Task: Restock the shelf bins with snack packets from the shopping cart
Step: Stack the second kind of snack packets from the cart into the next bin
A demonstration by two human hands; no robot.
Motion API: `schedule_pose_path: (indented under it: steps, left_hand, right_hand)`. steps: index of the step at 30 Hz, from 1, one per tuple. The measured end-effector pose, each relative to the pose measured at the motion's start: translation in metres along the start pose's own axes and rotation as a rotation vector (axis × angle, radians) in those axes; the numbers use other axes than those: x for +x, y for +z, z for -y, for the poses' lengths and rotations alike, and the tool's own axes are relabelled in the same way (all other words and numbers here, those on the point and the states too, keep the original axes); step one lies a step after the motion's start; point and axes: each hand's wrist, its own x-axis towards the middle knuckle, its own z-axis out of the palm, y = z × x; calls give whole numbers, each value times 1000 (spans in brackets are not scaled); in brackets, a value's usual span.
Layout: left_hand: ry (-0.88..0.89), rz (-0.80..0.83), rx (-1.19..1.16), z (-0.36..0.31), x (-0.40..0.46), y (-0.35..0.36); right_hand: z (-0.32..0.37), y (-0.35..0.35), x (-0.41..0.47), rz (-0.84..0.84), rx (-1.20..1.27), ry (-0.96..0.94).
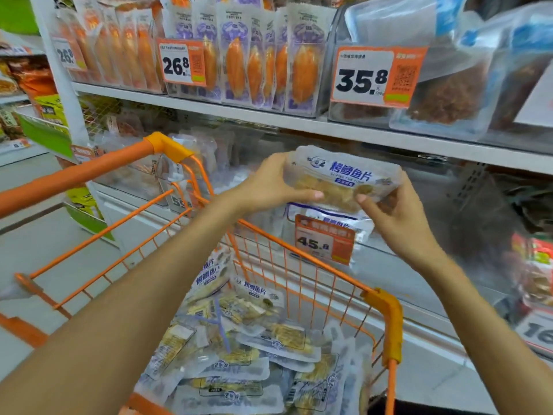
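Note:
A white and blue snack packet (344, 178) with fish slices is held between both hands, above the far side of the cart. My left hand (269, 184) grips its left end, thumb under the front edge. My right hand (395, 214) holds its right end. Just below the packet sits a clear shelf bin (368, 226) with the same packets and a 45.8 price tag (324, 242). The orange shopping cart (311, 265) in front of me holds several more of these packets (248, 342).
The upper shelf (269, 115) carries bins of orange crab-stick packs tagged 26.8 and dried snacks tagged 35.8. The cart handle (89, 172) crosses on the left. More bins line the lower shelf on both sides. Grey floor lies at left.

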Motion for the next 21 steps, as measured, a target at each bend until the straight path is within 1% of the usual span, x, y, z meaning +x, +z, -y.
schedule_pose_path:
  steps: [2, 4, 7, 9, 11, 13, 14, 16, 18, 19, 21]
  left_hand:
    - [26, -42, 106, 7, 16, 12]
    - [39, -62, 198, 8, 29, 23]
    - [34, -10, 295, 9, 48, 36]
    - [0, 85, 304, 9, 58, 39]
    - [-57, 199, 307, 13, 66, 38]
    - [-117, 287, 391, 17, 69, 35]
    - [-119, 307, 485, 20, 71, 34]
    - [-79, 320, 759, 22, 74, 34]
    - [-48, 361, 1011, 21, 78, 38]
    - [-57, 397, 1100, 19, 81, 40]
    - [-102, 462, 1204, 11, 88, 45]
  right_hand:
    - [-16, -5, -2, -45, -123, 16]
    - [-27, -10, -2, -94, -188, 23]
    - [-36, -19, 8, -131, -200, 36]
    - [-41, -24, 16, -104, -217, 85]
    - [-47, -26, 21, -45, -218, 164]
    - [-52, -26, 26, 40, -216, 259]
    - [-55, -26, 28, 102, -206, 322]
    - [-58, -23, 32, 251, -176, 460]
    - [-63, -18, 34, 363, -213, 566]
    - [-64, -16, 34, 394, -254, 599]
    - [-66, -11, 37, 393, -326, 643]
